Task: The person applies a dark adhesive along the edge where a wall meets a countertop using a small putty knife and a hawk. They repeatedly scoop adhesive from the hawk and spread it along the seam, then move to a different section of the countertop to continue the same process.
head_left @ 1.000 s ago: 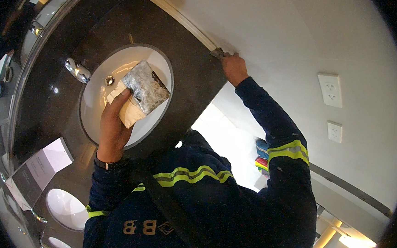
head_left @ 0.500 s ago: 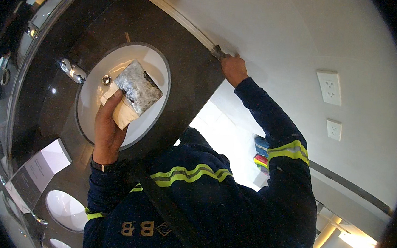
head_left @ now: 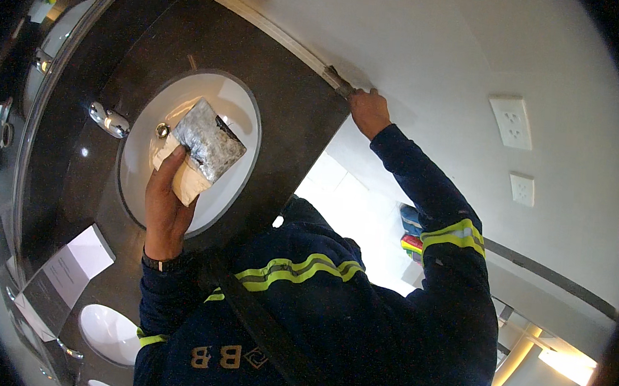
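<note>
My left hand (head_left: 168, 201) grips a silvery, box-shaped carton (head_left: 209, 143) with a cream-coloured flap, tilted above a white oval washbasin (head_left: 212, 204). Its thumb presses on the flap; what the carton holds cannot be seen. Out to the right, my right hand (head_left: 370, 112) is closed round a small paintbrush (head_left: 339, 81). The brush's dark tip touches the pale trim strip (head_left: 277, 35) where the dark countertop (head_left: 286, 112) meets the wall.
A chrome tap (head_left: 108, 119) stands left of the basin. Nearer me are a folded card stand (head_left: 67, 273) and a second basin (head_left: 109, 332). White sockets (head_left: 511, 122) sit on the right wall. A mirror edge (head_left: 43, 95) runs along the left.
The brush tip has slid a little along the trim, away from me and to the left. My left hand still holds the carton over the basin. The view has shifted slightly.
</note>
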